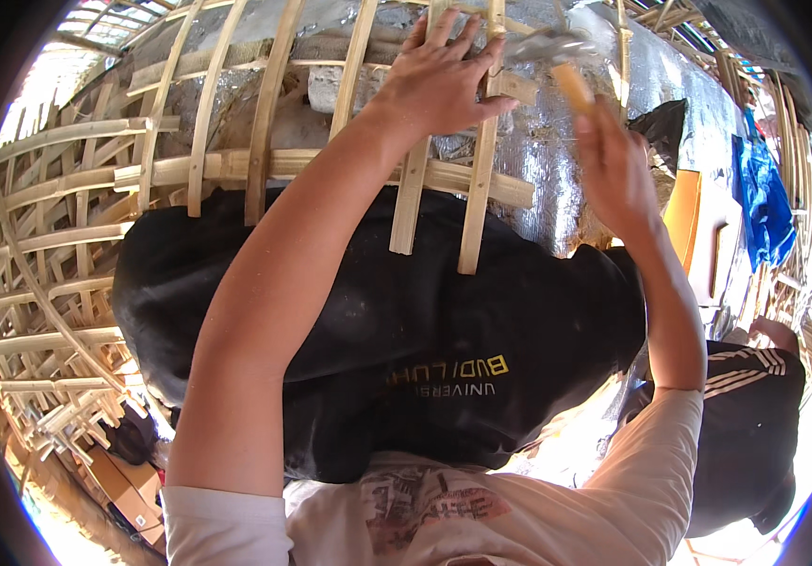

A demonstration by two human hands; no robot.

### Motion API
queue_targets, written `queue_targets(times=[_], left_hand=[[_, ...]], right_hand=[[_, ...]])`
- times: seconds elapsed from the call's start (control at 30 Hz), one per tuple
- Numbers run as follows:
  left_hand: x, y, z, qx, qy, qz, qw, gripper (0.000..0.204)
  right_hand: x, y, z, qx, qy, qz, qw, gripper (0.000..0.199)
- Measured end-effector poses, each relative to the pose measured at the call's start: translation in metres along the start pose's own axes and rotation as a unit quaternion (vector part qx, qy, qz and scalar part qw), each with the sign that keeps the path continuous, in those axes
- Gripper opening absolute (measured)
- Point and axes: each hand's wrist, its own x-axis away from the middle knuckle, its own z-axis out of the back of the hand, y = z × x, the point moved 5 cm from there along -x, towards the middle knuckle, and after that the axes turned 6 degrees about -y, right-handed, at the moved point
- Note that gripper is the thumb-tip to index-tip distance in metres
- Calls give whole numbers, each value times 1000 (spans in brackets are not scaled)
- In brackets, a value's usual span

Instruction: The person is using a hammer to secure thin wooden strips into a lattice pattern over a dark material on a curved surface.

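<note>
My left hand (439, 80) lies flat with its fingers spread over two upright bamboo slats (474, 222), near the far end of a slatted lattice. These slats cross a horizontal bamboo strip (321, 164), and their near ends rest over my black-clothed lap (359, 311). To the right, my right hand (616, 165) is closed round the wooden handle of a hammer (571, 87). The hammer's head is smeared by motion and hangs beside the left hand's fingertips. A short wooden piece (517, 88) sticks out beside the left thumb. Any nail is too small to make out.
More bamboo lattice panels (57, 226) are stacked at the left. Silvery sheeting (557, 179) lies beneath the slats. A blue plastic bag (766, 203) hangs at the right, near another person in dark striped clothing (745, 424). A cardboard box (123, 486) stands at lower left.
</note>
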Motion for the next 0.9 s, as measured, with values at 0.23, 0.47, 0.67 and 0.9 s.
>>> queue_targets(times=[0.23,0.47,0.67,0.9], left_hand=[[5,8,3,-5,21,-10,1000,89],[4,-2,-7,-3,52,0,999,94],[-3,4,0,13,32,-6,999,94],[1,3,-4,-1,28,-10,1000,94]], right_hand=[[1,12,-20,78,18,37,996,17],[8,10,-2,-74,100,-45,991,14],[7,8,1,-59,83,-30,994,15],[5,6,-7,-43,46,-18,998,15]])
